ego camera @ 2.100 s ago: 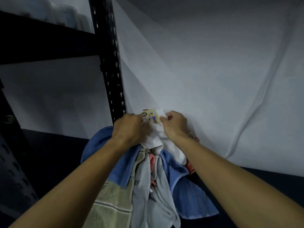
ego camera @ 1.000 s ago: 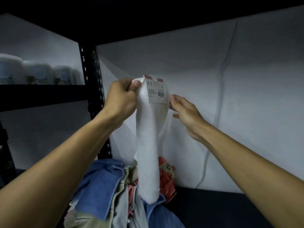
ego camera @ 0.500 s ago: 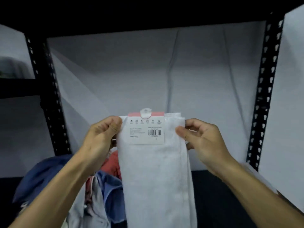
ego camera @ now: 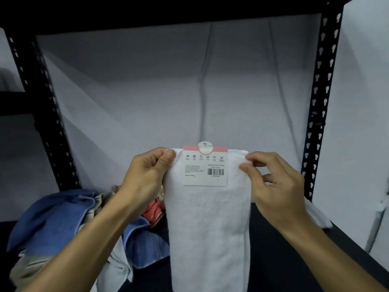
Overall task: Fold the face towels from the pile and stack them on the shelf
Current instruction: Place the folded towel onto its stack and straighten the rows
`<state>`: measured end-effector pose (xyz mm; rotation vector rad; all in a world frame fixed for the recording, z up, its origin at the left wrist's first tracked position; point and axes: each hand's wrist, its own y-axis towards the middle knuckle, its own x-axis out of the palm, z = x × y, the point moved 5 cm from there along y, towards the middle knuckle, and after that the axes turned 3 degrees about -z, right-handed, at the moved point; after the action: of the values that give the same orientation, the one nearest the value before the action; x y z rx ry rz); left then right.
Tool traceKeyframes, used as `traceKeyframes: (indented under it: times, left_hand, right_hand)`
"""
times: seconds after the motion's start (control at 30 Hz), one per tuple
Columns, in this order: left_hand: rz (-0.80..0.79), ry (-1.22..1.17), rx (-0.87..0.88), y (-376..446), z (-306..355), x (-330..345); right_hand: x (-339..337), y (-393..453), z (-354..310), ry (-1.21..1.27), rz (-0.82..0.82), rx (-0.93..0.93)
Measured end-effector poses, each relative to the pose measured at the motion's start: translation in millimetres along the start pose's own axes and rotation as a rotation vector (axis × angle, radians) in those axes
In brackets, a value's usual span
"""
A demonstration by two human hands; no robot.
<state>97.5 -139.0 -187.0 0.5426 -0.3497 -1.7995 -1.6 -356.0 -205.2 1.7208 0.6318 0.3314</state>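
Pile [ego camera: 69,224]: crumpled towels in blue, beige-green, grey and coral, lying on the dark shelf deck below and to the outside of the left forearm. Unfolded; well apart from the right hand.

Left hand [ego camera: 147,175]: fingers curled, thumb pressed over the upper left corner of the white towel [ego camera: 208,224], pinching it.

White towel: held up between the two hands, in front of the pale backdrop. Top edge runs level from the left hand's thumb to the right hand's fingertips. Long axis vertical; the cloth hangs straight down from the hands in a narrow band, apparently doubled lengthwise, its lower end passing out of view at the bottom. Both hands are equally near, each at one top corner.

Card tag [ego camera: 205,165]: pink-topped, printed with care symbols and a barcode, fixed at the top edge midway between the hands, facing the wearer.

Right hand [ego camera: 273,182]: thumb and forefinger pinch the upper right corner; the remaining fingers are loosely curled behind.

Shelf [ego camera: 280,249]: bare dark deck below the right hand, bounded by black perforated uprights to either side.

Judgement: the towel hangs plumb beneath both grips, so the next fold likely brings the top edge down, or the hanging end up, across the vertical axis, before stacking on the deck under the right hand.
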Motion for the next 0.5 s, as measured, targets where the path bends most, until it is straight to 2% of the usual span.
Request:
traceKeyframes:
  times: [0.17, 0.33, 0.5]
  left_hand:
    - [-0.004, 0.077, 0.077, 6.0, 17.0, -2.6]
    - [-0.02, 0.112, 0.115, 9.8, 28.3, -8.2]
    - [-0.012, 0.125, 0.123, 16.4, 33.5, -17.6]
  right_hand:
    - [3.1, 10.9, 11.4, 0.102, -0.081, 0.264]
    - [7.4, 24.1, 4.5, -0.006, -0.135, 0.039]
    - [9.9, 38.4, -0.3, 0.114, -0.219, -0.121]
